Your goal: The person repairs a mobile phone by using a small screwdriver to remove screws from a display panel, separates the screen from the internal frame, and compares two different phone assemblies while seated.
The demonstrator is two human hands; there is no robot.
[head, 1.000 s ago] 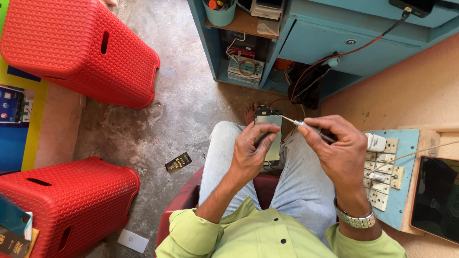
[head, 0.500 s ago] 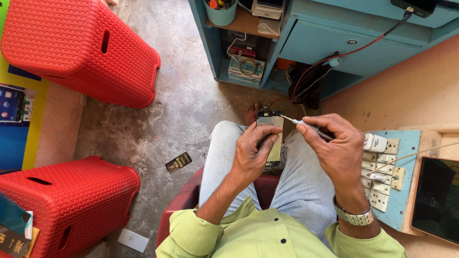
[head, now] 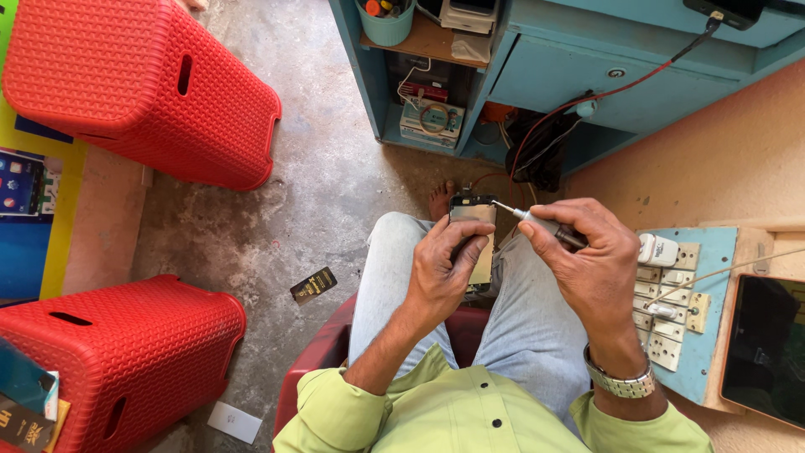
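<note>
Here, the right hand [head: 591,264] pinches a thin screwdriver [head: 537,222], its tip pointing left at the top corner of an opened phone [head: 474,243]. The left hand [head: 444,268] grips that phone upright over the lap, long axis running away from the body.

single head camera looking steeply down from the seated person's own eyes, sitting close over both hands and lap, facing forward toward the floor [head: 335,201], taking in red stools [head: 134,84] at left, blue cabinet [head: 570,75] ahead
</note>
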